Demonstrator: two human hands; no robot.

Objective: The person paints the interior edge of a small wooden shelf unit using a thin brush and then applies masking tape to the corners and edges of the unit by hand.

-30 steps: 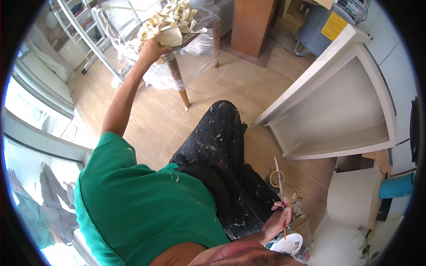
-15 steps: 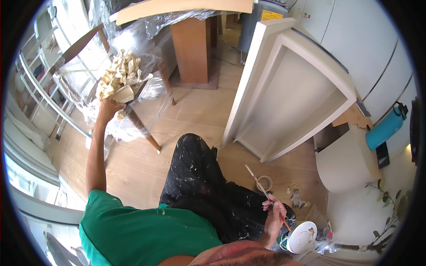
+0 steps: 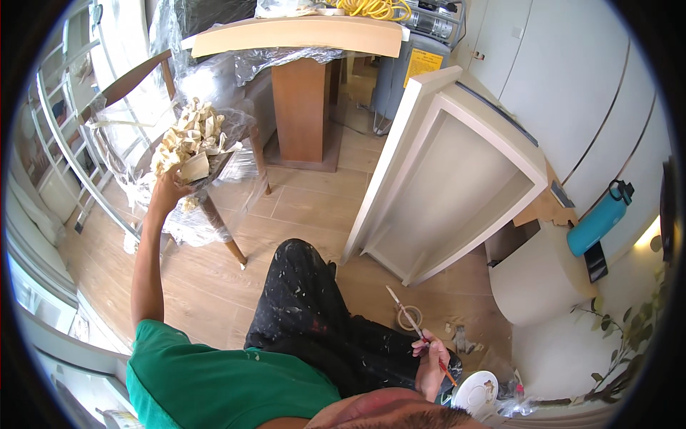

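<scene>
My left arm reaches out to a chair (image 3: 223, 230) draped in clear plastic. There my left hand (image 3: 169, 191) is curled at the near edge of a pile of crumpled masking paper (image 3: 191, 132), beside a flat beige piece (image 3: 194, 168). What its fingers close on is hidden. In my right hand (image 3: 431, 361), low at the right, a slim paintbrush (image 3: 409, 316) is held at a slant, its pale tip pointing up and left. A roll of masking tape (image 3: 416, 318) lies on the floor behind the brush. Close to that hand is a white round lid (image 3: 474, 393).
A beige framed panel (image 3: 457, 186) leans at the right. Beyond the chair stands a brown table (image 3: 300, 107) under plastic; a grey machine (image 3: 407, 79) is beside it. A metal ladder (image 3: 64, 143) stands left. A teal bottle (image 3: 599, 223) and a leafy branch (image 3: 629, 336) are right.
The view has tilted up slightly, so yellow coils on the far table now show. My left hand stays at the crumpled pile, and the right keeps its hold on the paintbrush.
</scene>
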